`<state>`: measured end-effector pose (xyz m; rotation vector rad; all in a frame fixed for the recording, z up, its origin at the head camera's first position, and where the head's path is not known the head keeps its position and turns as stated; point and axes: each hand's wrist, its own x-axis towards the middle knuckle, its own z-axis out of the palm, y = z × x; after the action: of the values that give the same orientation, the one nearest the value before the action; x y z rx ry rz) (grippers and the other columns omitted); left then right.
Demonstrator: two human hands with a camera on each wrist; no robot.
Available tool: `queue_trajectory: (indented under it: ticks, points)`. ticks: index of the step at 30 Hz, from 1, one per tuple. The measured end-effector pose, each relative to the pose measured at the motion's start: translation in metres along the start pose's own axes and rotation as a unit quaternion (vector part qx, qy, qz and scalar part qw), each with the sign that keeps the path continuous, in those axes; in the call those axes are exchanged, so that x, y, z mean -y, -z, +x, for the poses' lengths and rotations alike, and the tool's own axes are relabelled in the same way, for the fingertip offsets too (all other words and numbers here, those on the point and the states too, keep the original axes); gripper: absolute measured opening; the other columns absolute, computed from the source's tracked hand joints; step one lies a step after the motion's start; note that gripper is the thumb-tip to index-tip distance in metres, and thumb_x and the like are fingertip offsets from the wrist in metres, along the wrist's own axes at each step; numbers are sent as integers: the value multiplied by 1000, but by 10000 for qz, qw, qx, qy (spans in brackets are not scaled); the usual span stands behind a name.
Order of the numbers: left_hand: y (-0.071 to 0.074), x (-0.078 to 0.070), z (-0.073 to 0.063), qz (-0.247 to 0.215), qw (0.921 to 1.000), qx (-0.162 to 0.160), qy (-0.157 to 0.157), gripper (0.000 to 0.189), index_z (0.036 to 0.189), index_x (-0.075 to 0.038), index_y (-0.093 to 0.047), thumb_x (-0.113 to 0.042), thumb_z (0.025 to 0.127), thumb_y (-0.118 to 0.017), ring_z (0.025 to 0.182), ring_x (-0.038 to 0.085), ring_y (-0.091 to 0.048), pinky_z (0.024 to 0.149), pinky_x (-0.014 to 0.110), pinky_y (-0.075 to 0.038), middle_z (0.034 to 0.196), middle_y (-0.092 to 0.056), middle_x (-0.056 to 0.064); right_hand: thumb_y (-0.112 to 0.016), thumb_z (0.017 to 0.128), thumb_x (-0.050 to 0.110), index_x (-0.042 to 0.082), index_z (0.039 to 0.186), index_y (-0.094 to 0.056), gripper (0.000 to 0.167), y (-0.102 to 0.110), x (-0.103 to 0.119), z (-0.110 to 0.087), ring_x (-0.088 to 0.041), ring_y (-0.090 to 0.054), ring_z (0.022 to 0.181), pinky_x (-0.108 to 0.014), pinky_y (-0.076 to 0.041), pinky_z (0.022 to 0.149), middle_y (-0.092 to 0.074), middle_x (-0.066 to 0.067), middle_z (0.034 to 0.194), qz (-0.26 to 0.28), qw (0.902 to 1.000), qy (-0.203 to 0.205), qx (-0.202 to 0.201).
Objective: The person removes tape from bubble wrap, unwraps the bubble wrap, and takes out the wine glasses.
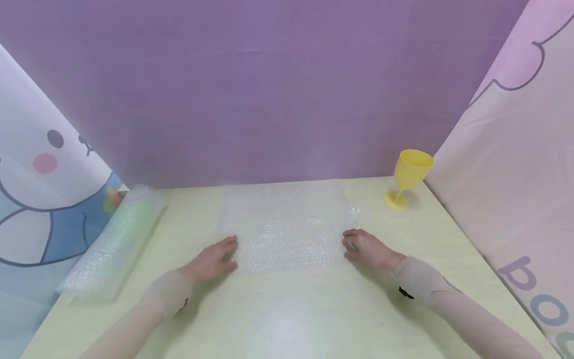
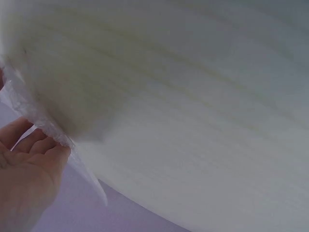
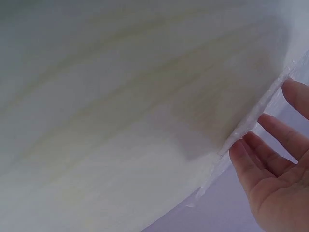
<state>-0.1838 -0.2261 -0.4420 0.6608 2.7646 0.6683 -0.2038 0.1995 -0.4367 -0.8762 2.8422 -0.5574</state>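
A clear bubble wrap sheet [image 1: 287, 234] lies flat on the table in the head view. At its left edge is my left hand [image 1: 213, 259], fingertips touching the edge and the thumb apart from the fingers. My right hand [image 1: 369, 249] is at the opposite edge in the same way, its fingers slightly bent. Both wrist views show the fingertips against the raised rim of the wrap; in the left wrist view the left hand [image 2: 29, 169] is partly cut off by the frame. The right wrist view has the right hand [image 3: 275, 164] with its fingers spread along the edge.
A yellow plastic goblet [image 1: 409, 174] stands upright at the back right of the table [image 1: 287, 309]. Along the left side lies a roll of bubble wrap [image 1: 114, 244]. A purple backdrop [image 1: 269, 99] rises behind the table, with printed cloths on both sides.
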Motion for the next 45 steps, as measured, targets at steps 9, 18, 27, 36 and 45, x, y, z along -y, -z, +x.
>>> queue_trajectory:
  ticks: [9, 18, 27, 36, 45]
  points:
    - [4, 6, 10, -98, 10000, 12, -5, 61, 135, 8, -37, -23, 87, -60, 134, 40, -25, 112, 52, -20, 146, -27, 22, -66, 83, 13, -2, 109, -63, 30, 1, -6, 10, -41, -47, 118, -51, -41, 100, -51, -25, 126, 48, 10000, -65, 32]
    - [5, 9, 13, -91, 9999, -61, -119, 60, 133, 9, -38, -23, 87, -60, 133, 42, -26, 111, 54, -20, 145, -29, 24, -66, 83, 15, -3, 112, -61, 34, 2, -7, 14, -40, -46, 119, -51, -39, 101, -50, -24, 128, 151, 9993, -320, 108]
    - [4, 10, 13, -47, 9999, -40, -96, 61, 134, 8, -38, -25, 87, -59, 134, 41, -25, 111, 53, -20, 146, -29, 23, -65, 84, 16, -4, 112, -61, 34, 5, -5, 15, -42, -45, 119, -52, -39, 101, -49, -25, 128, 196, 9989, -385, 173]
    - [2, 11, 9, 18, 9996, -181, -218, 56, 131, 8, -42, -23, 88, -59, 134, 41, -25, 110, 54, -20, 145, -29, 24, -64, 84, 16, -4, 114, -60, 36, 2, -5, 15, -41, -45, 119, -51, -39, 101, -49, -24, 128, 158, 9990, -385, 160]
    - [4, 9, 2, 65, 9986, -483, -223, 50, 129, 6, -47, -20, 88, -59, 132, 40, -30, 109, 54, -25, 143, -34, 22, -65, 83, 14, -2, 113, -60, 35, 2, -3, 14, -40, -47, 117, -51, -40, 100, -51, -24, 126, 121, 9995, -287, 19]
